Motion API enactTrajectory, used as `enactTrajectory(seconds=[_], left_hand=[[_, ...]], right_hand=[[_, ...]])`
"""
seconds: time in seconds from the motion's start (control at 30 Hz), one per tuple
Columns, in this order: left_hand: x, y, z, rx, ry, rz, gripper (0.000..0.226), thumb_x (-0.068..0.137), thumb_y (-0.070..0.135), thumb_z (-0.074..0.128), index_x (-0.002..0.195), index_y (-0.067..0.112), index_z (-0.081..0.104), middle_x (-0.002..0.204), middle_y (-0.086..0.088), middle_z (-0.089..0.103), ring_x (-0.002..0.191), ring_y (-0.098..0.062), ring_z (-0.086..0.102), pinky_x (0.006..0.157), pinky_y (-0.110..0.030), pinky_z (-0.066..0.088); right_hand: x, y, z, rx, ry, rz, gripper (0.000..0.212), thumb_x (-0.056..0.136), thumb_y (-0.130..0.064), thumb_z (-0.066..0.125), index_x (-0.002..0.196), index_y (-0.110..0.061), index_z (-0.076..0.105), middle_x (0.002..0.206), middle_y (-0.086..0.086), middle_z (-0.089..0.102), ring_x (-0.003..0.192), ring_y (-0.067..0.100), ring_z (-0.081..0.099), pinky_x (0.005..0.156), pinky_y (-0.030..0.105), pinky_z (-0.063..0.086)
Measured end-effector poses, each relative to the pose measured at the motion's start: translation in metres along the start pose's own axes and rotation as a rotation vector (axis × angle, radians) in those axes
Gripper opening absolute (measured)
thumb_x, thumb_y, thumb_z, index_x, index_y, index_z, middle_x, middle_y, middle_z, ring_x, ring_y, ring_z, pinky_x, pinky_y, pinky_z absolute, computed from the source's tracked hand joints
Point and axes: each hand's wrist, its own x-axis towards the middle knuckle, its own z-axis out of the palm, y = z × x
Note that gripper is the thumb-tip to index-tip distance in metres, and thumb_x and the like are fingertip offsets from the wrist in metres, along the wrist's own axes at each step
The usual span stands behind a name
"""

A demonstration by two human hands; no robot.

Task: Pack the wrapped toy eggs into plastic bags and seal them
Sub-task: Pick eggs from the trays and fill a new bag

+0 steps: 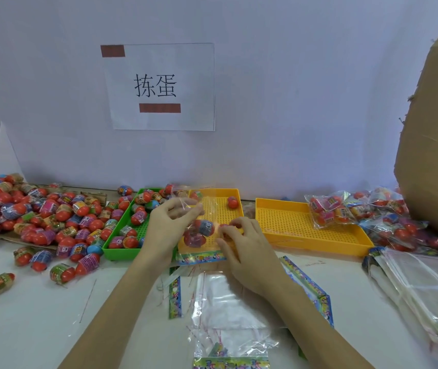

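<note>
With the left hand (171, 222) pinching the mouth of the clear bag (199, 230) at 12 o'clock over the yellow tray (235, 194) and the right hand (242, 245) grasping its side, the eggs (204, 227) inside could tumble out if the film slips.

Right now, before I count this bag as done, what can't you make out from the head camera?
- Bag: the egg count; clear film and both hands overlap it.
- Bag mouth: open or sealed; left hand and right hand cover it.
- Egg labels: too small and blurred to read.
- Box: contents; cut off by the right edge.
- Packed bags: the number; they overlap and run behind the box.
</note>
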Motion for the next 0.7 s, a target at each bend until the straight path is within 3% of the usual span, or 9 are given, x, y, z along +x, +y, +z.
enactTrajectory(seconds=[0.07, 0.23, 0.33, 0.43, 0.63, 0.7], left_hand=[[0.0, 0.001, 0.0, -0.005, 0.0, -0.003, 0.024, 0.091, 0.026, 0.081, 0.109, 0.014, 0.074, 0.095, 0.0, 0.082, 0.09, -0.011, 0.078, 0.078, -0.029, 0.057], [0.0, 0.001, -0.001, 0.017, -0.014, 0.035, 0.023, 0.09, 0.03, 0.08, 0.108, 0.016, 0.076, 0.096, 0.0, 0.081, 0.094, -0.017, 0.076, 0.079, -0.031, 0.057], [-0.001, 0.0, 0.002, 0.038, 0.004, 0.042, 0.023, 0.088, 0.03, 0.084, 0.103, 0.015, 0.076, 0.099, -0.004, 0.079, 0.097, -0.018, 0.073, 0.083, -0.039, 0.061], [-0.001, -0.001, 0.006, 0.027, 0.001, 0.027, 0.021, 0.087, 0.029, 0.084, 0.101, 0.015, 0.076, 0.098, -0.003, 0.077, 0.09, -0.02, 0.073, 0.079, -0.04, 0.065], [0.008, -0.002, -0.008, 0.104, 0.151, 0.081, 0.017, 0.091, 0.028, 0.082, 0.099, 0.02, 0.071, 0.089, -0.001, 0.079, 0.087, -0.022, 0.077, 0.07, -0.036, 0.061], [0.01, -0.002, -0.014, 0.122, 0.143, 0.063, 0.021, 0.09, 0.031, 0.083, 0.103, 0.022, 0.069, 0.088, 0.002, 0.081, 0.086, -0.015, 0.078, 0.075, -0.038, 0.061]], right_hand=[[0.001, 0.001, -0.003, 0.086, 0.045, 0.039, 0.034, 0.109, -0.038, 0.044, 0.129, -0.019, 0.063, 0.128, 0.0, 0.053, 0.121, 0.014, 0.042, 0.103, 0.032, 0.044], [0.0, 0.0, 0.0, -0.038, -0.094, -0.002, 0.048, 0.11, -0.047, 0.029, 0.127, -0.023, 0.066, 0.143, -0.004, 0.057, 0.14, 0.017, 0.034, 0.119, 0.037, 0.028], [0.001, 0.001, 0.002, -0.059, -0.083, -0.009, 0.044, 0.11, -0.045, 0.033, 0.125, -0.021, 0.067, 0.125, -0.006, 0.065, 0.124, 0.015, 0.043, 0.11, 0.035, 0.035], [0.001, 0.002, -0.001, 0.081, 0.006, 0.016, 0.033, 0.109, -0.036, 0.042, 0.121, -0.017, 0.067, 0.118, -0.005, 0.066, 0.116, 0.013, 0.046, 0.101, 0.031, 0.041], [-0.003, -0.003, -0.002, 0.166, 0.043, -0.017, 0.027, 0.11, -0.026, 0.043, 0.121, -0.017, 0.066, 0.12, -0.005, 0.063, 0.115, 0.014, 0.049, 0.099, 0.026, 0.04], [-0.005, -0.004, -0.002, 0.17, 0.05, -0.025, 0.027, 0.11, -0.02, 0.043, 0.125, -0.018, 0.065, 0.126, -0.005, 0.063, 0.121, 0.013, 0.049, 0.103, 0.023, 0.037]])
